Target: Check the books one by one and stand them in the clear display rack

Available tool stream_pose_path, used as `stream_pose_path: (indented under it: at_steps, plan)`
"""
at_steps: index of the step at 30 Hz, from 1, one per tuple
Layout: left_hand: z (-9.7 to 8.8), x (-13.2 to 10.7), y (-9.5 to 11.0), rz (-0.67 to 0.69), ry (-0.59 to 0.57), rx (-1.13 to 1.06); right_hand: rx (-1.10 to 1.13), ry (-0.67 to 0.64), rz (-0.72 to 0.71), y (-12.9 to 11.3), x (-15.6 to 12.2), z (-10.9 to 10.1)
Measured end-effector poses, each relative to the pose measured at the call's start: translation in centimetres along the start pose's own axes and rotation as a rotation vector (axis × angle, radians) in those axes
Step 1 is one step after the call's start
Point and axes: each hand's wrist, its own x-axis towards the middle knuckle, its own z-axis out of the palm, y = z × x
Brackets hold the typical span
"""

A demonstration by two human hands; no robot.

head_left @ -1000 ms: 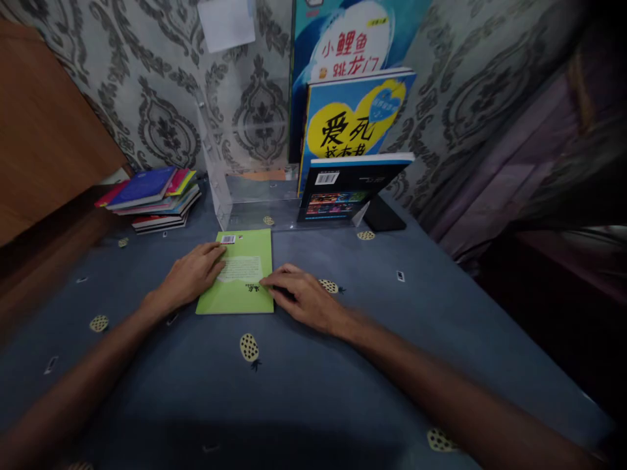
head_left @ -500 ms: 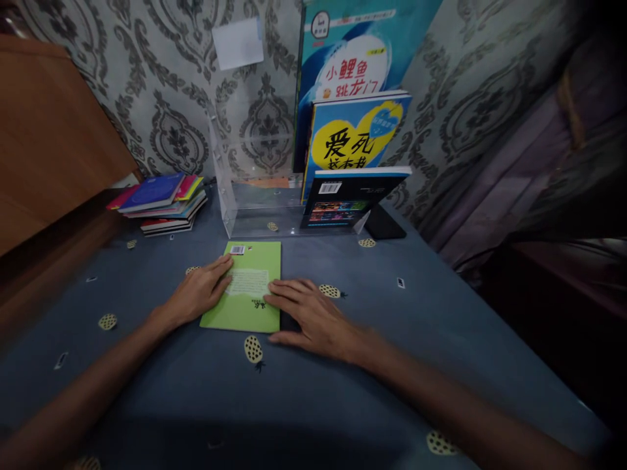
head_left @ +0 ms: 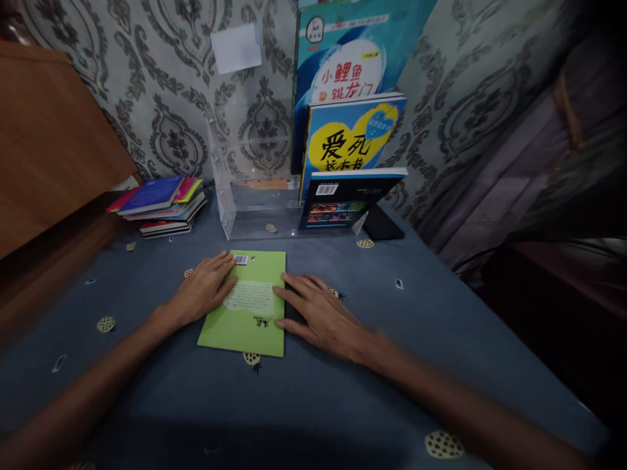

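Note:
A green book point(head_left: 252, 334) with a barcode and a pale text panel faces up in front of me on the patterned blue tablecloth. My left hand point(head_left: 203, 290) touches its left edge near the top, fingers stretched out and thumb on the cover. At the opposite edge, my right hand point(head_left: 326, 316) lies with spread fingers, the tips touching the cover's side. Something dark shows under the right fingers beside the book; I cannot tell what it is. Neither hand is closed round anything.
A clear acrylic stand point(head_left: 223, 189) holds a black book point(head_left: 337, 199), a blue-and-yellow book point(head_left: 318, 140) and a tall teal book point(head_left: 401, 39) behind. To the left sits a pile of books point(head_left: 151, 196). A dark flat object point(head_left: 385, 224) lies right of the stand.
The green book has shifted toward me, its lower edge now covering part of a printed pineapple. Both hands stay at its sides; the right fingers have spread and drawn back toward its edge.

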Motion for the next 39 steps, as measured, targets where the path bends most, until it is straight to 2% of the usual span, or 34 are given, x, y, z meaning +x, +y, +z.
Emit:
stream_pose_path:
  at_steps: [4, 9, 14, 21, 25, 32, 39]
  plan:
    - [0.4, 1.3, -0.8, 0.052, 0.043, -0.036, 0.022, -0.008, 0.009, 0.7, 0.3, 0.2]
    - [0.5, 2.2, -0.7, 0.102, 0.047, -0.063, 0.020, 0.005, 0.015, 1.0, 0.2, 0.7]
    - [0.5, 3.5, 0.5, 0.172, 0.003, -0.105, 0.018, 0.012, 0.005, 1.1, 0.1, 0.9]
    - [0.9, 6.0, 3.0, 0.300, 0.012, -0.186, 0.015, 0.021, -0.002, 1.0, 0.1, 0.8]
    - [1.4, 7.1, 3.7, 0.328, -0.008, -0.187, 0.038, 0.032, -0.006, 1.1, 0.0, 0.8]
    - [2.0, 7.5, 3.8, 0.349, 0.011, -0.185, 0.025, 0.029, -0.011, 1.0, 0.0, 0.7]
    - [1.6, 7.0, 3.9, 0.383, -0.012, -0.191, 0.010, 0.022, -0.002, 1.0, 0.0, 0.7]
